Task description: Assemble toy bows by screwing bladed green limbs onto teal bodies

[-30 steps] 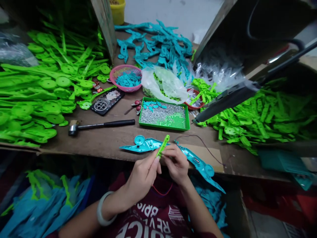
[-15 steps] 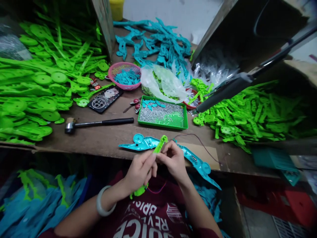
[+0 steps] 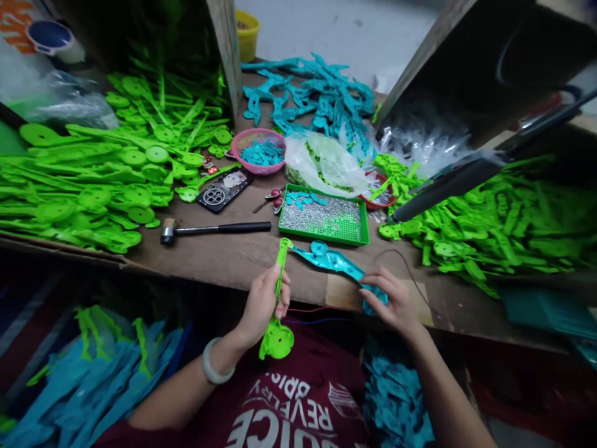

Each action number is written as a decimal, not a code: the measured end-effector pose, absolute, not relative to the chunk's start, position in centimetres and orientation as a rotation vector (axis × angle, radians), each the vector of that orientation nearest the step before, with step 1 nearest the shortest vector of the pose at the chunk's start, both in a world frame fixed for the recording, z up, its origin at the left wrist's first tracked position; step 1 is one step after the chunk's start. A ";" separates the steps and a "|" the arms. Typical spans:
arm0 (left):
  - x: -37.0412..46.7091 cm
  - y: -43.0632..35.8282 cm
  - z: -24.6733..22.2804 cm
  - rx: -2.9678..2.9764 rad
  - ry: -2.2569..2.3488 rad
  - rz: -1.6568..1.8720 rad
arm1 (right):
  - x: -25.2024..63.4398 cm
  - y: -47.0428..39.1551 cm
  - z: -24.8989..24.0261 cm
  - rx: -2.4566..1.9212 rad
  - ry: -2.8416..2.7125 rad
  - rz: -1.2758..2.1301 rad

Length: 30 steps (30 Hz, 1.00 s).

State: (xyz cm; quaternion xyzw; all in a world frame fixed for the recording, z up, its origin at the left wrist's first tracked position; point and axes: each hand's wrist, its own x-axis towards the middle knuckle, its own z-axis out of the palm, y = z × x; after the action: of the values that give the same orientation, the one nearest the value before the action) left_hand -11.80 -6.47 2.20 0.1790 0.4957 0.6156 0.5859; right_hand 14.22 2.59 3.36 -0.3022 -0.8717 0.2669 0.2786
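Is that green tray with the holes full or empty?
Partly full: the green tray holds tiny silver bits and some blue pieces, but bare, holey floor shows toward its right end.

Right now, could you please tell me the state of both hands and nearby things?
Bare left hand: closed.
Long green round-ended plastic part: held by the left hand.
Bare right hand: half-curled, grip unclear.
Glossy blue plastic part: partly hidden by the right hand.
Rectangular green plastic tray: open, partly covered in silvery bits.
Round pink perforated basket: open, holding small blue pieces.
Black-handled metal hammer: lying flat.
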 end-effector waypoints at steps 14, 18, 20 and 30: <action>-16.6 -4.3 4.4 0.613 1.458 1.507 | 9.2 4.7 -0.4 -1.012 -2.660 0.420; -17.4 -6.2 5.2 0.361 1.300 1.444 | 8.1 3.7 0.5 -0.695 -2.843 0.534; -17.3 -5.8 5.5 0.243 1.248 1.436 | 7.3 4.1 1.5 -0.601 -2.893 0.618; -16.4 -1.8 5.1 -0.097 1.085 1.438 | 18.3 5.1 4.4 -1.287 -2.211 0.335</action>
State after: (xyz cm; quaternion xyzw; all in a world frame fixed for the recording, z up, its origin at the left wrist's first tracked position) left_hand -16.41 -1.85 5.15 -0.0422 0.4717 0.6253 0.6202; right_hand 18.34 5.09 4.41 -0.4794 -0.8233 0.1247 0.2771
